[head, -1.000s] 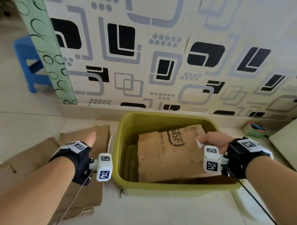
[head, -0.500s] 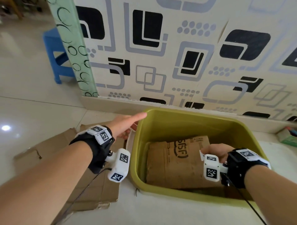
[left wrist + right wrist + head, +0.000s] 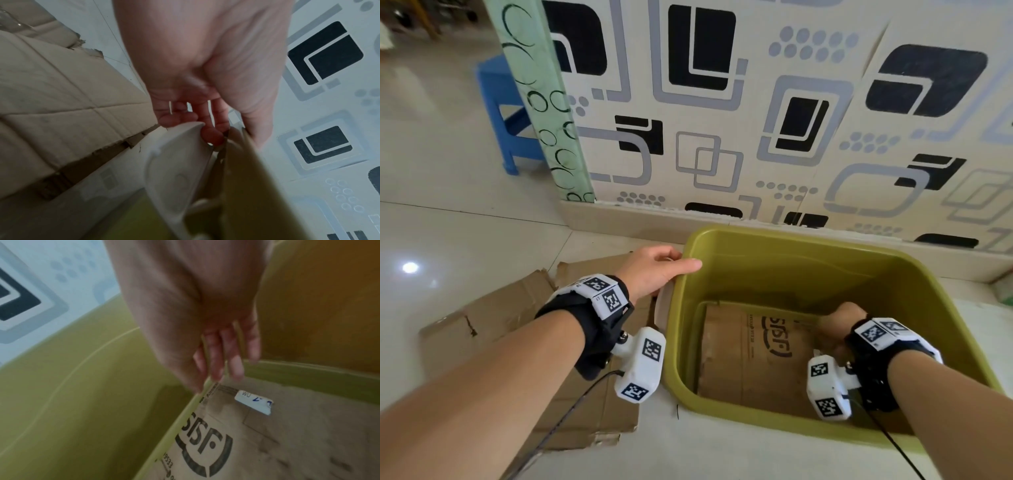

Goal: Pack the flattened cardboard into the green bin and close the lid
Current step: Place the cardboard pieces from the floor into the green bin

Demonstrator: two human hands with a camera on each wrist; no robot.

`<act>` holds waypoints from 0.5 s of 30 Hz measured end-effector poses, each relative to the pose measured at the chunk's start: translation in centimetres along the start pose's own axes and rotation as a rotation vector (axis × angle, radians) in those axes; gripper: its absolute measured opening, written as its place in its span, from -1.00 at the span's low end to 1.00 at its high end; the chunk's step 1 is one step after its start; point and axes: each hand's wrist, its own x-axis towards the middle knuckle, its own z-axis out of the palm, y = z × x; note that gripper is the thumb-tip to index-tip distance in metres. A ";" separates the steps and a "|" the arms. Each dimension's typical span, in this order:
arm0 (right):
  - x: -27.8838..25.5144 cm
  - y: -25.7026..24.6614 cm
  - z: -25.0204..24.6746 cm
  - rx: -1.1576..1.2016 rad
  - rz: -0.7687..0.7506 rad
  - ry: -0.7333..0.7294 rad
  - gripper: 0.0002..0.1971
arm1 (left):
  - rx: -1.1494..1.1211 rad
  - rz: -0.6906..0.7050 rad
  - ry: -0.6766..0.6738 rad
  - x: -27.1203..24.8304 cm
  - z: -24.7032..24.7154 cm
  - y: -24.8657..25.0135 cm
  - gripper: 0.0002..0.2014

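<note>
The green bin (image 3: 791, 236) stands open on the floor by the wall. A flattened cardboard piece (image 3: 750, 353) with a printed logo lies flat on its bottom. My right hand (image 3: 839, 325) is down inside the bin, fingers straight (image 3: 234, 366) over the cardboard's (image 3: 287, 443) far edge; whether they touch it is unclear. My left hand (image 3: 654, 270) grips the bin's left rim near the far corner, thumb over the rim (image 3: 257, 194), fingers curled behind a white plastic part (image 3: 176, 170). More flattened cardboard (image 3: 493, 318) lies on the floor left of the bin.
A patterned wall (image 3: 756, 102) runs close behind the bin. A blue stool (image 3: 506, 113) stands at the far left behind a green patterned strip (image 3: 544, 102). A small green thing (image 3: 1005, 291) sits at the right edge. Pale tiled floor (image 3: 448, 222) spreads to the left.
My left hand left the floor cardboard and took the bin's left rim. The cardboard in the bin went from tilted to flat, and my right hand followed it down.
</note>
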 end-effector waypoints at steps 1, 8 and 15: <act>-0.1 -0.6 0.4 0.024 -0.029 -0.068 -0.84 | -0.009 0.002 -0.004 0.0 0.0 0.0 -0.59; 0.5 -4.0 5.5 -0.084 -0.097 -0.519 -0.61 | -0.058 0.001 -0.033 0.0 -0.2 -0.5 -0.61; 3.1 -2.7 7.5 -0.068 -0.119 -0.527 -0.81 | -0.068 0.003 -0.022 0.1 -0.1 -0.7 -0.58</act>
